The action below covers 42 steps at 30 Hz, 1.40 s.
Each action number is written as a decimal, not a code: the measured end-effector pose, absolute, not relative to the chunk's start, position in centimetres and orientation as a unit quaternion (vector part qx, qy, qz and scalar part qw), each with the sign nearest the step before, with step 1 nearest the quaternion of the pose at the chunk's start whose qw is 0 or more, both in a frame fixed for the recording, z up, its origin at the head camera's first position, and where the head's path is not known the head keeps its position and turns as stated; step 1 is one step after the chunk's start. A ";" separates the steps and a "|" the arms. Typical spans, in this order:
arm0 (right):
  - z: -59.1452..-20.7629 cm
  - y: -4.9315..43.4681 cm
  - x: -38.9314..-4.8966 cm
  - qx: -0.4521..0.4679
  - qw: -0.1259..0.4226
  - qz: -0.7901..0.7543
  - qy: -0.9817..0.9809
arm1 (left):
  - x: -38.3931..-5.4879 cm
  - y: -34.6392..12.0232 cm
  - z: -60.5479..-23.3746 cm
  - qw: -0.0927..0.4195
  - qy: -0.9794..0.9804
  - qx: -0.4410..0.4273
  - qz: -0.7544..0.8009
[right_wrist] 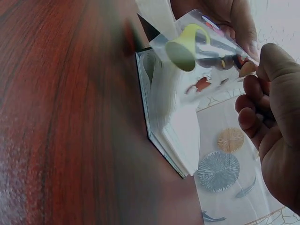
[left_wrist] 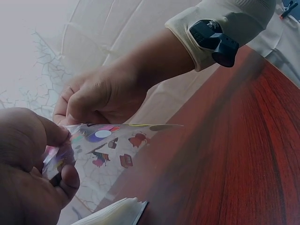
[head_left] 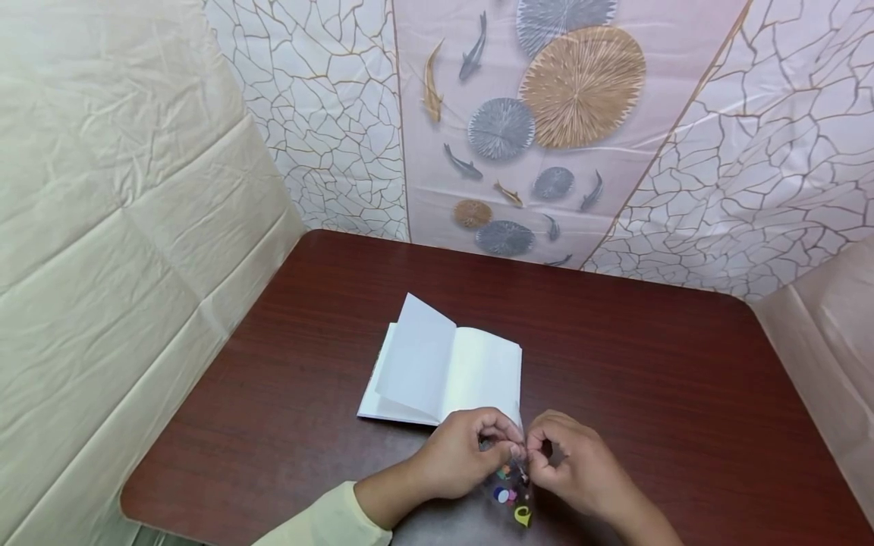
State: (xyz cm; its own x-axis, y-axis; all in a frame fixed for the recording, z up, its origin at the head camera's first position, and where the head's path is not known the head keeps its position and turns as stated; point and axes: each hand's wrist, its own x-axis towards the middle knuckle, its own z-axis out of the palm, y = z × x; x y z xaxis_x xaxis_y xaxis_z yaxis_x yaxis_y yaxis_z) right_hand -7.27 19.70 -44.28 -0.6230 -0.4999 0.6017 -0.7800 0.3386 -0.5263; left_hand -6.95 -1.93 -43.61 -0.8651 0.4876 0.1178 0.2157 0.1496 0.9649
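Observation:
A clear plastic sheet of small colourful stickers (head_left: 505,495) hangs between both hands, over the table's near side. My left hand (head_left: 471,453) pinches its upper part between thumb and fingers. Right beside it, my right hand (head_left: 580,462) pinches the sheet's edge, fingers curled. In the right wrist view a yellow horn-shaped sticker (right_wrist: 183,49) stands out on the sheet; the left wrist view has several smaller printed figures, with a red one (left_wrist: 125,160) among them. Just beyond the hands lies an open notebook (head_left: 481,371) with blank white pages, one left leaf (head_left: 418,364) lifted.
The dark red wooden table (head_left: 649,364) spreads out around the notebook. Cream cloth (head_left: 136,227) hangs along the left side, and a patterned sheet (head_left: 437,167) with round shapes and fish stands behind the table's far edge. A dark device (left_wrist: 213,40) sits on the right sleeve.

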 end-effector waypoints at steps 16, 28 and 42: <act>-43.9 20.3 -6.8 0.332 0.184 0.396 -0.836 | -7.0 -1.9 -43.8 0.107 0.731 0.214 0.639; -44.0 20.9 -6.9 0.300 0.190 0.414 -0.838 | -7.1 -1.8 -43.9 0.120 0.706 0.199 0.669; -44.1 21.0 -6.7 0.264 0.217 0.430 -0.836 | -7.1 -1.7 -44.0 0.131 0.683 0.186 0.694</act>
